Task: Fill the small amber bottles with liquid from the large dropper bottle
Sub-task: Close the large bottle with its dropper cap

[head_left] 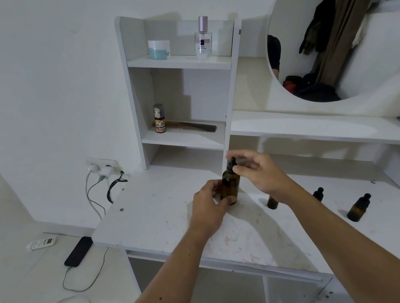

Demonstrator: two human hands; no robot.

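So the large dropper bottle [230, 185] is standing upright on the white desk [151, 214], right in front of the tall shelf unit [182, 91], and both hands are on it. The left hand [210, 207] is wrapped around the lower body of the bottle, fingers curled closed on the amber glass, holding it down on the surface. The right hand [258, 172] comes in from the side with thumb and fingertips pinched on the black dropper cap [233, 163] at the top; whether the cap is loose or tight, can't tell from here. Off to the right there are three small amber bottles on the same desk: one [272, 201] sits partly hidden behind the right forearm, another [318, 192] peeks out just past the arm with only its black top showing, and the third [358, 208] stands further right, well apart from the hands, black dropper top on. Down on the floor to the left there's a phone [78, 251] plugged into a cable.
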